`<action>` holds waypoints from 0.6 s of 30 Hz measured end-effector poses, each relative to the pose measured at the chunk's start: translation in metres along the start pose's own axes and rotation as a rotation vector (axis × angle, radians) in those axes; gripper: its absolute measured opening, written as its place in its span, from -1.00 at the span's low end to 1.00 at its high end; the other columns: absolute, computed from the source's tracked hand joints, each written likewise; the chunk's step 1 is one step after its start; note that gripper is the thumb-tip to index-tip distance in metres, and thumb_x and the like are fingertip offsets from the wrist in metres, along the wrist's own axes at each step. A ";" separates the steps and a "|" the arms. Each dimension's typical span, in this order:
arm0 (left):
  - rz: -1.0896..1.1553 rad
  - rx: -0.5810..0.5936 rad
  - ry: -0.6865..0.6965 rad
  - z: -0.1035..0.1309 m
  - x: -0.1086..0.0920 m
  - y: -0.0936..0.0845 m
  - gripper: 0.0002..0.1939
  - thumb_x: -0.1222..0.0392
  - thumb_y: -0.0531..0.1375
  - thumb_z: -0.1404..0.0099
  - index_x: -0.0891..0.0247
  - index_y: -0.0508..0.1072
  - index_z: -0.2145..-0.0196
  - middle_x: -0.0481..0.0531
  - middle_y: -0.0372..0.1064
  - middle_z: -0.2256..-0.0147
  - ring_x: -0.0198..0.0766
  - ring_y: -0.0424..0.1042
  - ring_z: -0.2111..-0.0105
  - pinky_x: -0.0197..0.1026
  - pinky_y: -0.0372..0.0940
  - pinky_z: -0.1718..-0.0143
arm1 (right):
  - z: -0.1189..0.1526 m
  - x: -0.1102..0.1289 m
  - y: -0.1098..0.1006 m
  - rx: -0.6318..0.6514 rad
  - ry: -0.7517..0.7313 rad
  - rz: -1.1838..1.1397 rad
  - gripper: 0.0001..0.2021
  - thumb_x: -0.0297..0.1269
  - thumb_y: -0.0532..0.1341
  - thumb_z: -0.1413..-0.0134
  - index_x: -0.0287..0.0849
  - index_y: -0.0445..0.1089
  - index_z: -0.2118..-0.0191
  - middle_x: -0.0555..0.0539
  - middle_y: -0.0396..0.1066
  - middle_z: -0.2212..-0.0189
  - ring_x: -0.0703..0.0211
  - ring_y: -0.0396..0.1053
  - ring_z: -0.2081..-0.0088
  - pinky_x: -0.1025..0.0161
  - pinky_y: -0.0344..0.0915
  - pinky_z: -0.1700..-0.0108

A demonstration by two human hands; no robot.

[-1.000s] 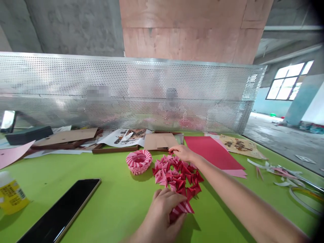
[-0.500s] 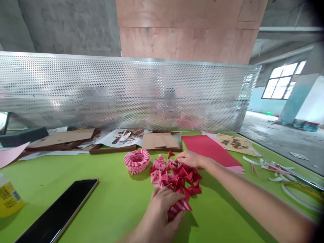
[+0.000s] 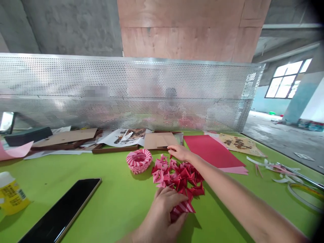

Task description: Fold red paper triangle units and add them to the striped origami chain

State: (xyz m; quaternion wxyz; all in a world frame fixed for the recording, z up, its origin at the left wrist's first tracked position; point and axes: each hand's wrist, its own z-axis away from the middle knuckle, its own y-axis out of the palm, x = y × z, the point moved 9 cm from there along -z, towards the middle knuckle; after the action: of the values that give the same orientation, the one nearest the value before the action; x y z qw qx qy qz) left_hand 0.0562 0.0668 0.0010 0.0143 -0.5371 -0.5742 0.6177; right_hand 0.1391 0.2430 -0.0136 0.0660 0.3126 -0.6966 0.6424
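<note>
A heap of folded red and pink paper triangles [image 3: 176, 173] lies on the green table [image 3: 106, 199]. My left hand [image 3: 162, 214] is closed around a striped pink-and-white folded piece [image 3: 182, 207] at the heap's near edge. My right hand [image 3: 180, 152] reaches across to the heap's far edge, fingers resting on the triangles there; whether it pinches one is hidden. A small striped pink ring of joined paper pieces [image 3: 139, 161] stands just left of the heap.
A black phone [image 3: 63, 211] lies at the near left, beside a yellow glue bottle [image 3: 11, 193]. Red paper sheets [image 3: 215, 152] lie right of the heap. Cardboard and prints [image 3: 131, 136] line the perforated metal screen [image 3: 126, 91]. Paper scraps and scissors [image 3: 286, 170] sit far right.
My right hand has shifted over the far edge of the heap, drawing back towards me and then reaching out again. My left hand has kept hold of the striped piece.
</note>
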 end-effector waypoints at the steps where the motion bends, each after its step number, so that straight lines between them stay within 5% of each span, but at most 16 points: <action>1: 0.006 -0.011 0.005 0.000 0.000 0.000 -0.72 0.35 0.13 -0.10 0.24 0.47 0.20 0.06 0.45 0.30 -0.16 0.31 0.26 -0.14 0.15 0.10 | 0.000 0.002 0.003 0.028 0.000 -0.006 -0.78 -0.29 0.12 -0.20 -0.22 0.28 0.05 -0.11 0.28 0.08 0.08 0.34 0.17 0.07 0.33 0.17; 7: 0.022 -0.062 0.035 0.001 0.000 -0.001 -0.76 0.36 0.13 -0.11 0.22 0.47 0.24 0.07 0.43 0.29 -0.17 0.32 0.26 -0.15 0.14 0.09 | 0.032 0.000 -0.011 0.136 0.012 -0.062 -0.79 -0.28 0.13 -0.20 -0.23 0.29 0.08 -0.09 0.31 0.12 0.08 0.35 0.20 0.10 0.34 0.20; 13: 0.023 -0.063 0.007 0.003 0.000 -0.002 -0.76 0.33 0.13 -0.15 0.19 0.46 0.21 0.02 0.44 0.33 -0.19 0.32 0.28 -0.10 0.13 0.08 | 0.086 -0.027 -0.051 0.040 0.045 -0.048 -0.79 -0.28 0.11 -0.21 -0.25 0.30 0.08 -0.12 0.31 0.10 0.07 0.33 0.14 0.02 0.29 0.12; 18: 0.022 -0.085 -0.020 0.005 -0.001 -0.004 -0.74 0.31 0.13 -0.15 0.18 0.45 0.18 0.01 0.44 0.31 -0.17 0.33 0.25 -0.06 0.10 0.03 | 0.107 -0.046 -0.046 0.012 0.109 0.058 -0.78 -0.31 0.13 -0.19 -0.22 0.28 0.05 -0.11 0.30 0.11 0.08 0.34 0.16 0.04 0.30 0.14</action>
State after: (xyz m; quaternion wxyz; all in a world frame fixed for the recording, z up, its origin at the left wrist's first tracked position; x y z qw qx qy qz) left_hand 0.0504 0.0640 0.0035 -0.0210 -0.5372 -0.5941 0.5983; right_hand 0.2327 0.1598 -0.0144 0.0833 0.2572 -0.6967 0.6644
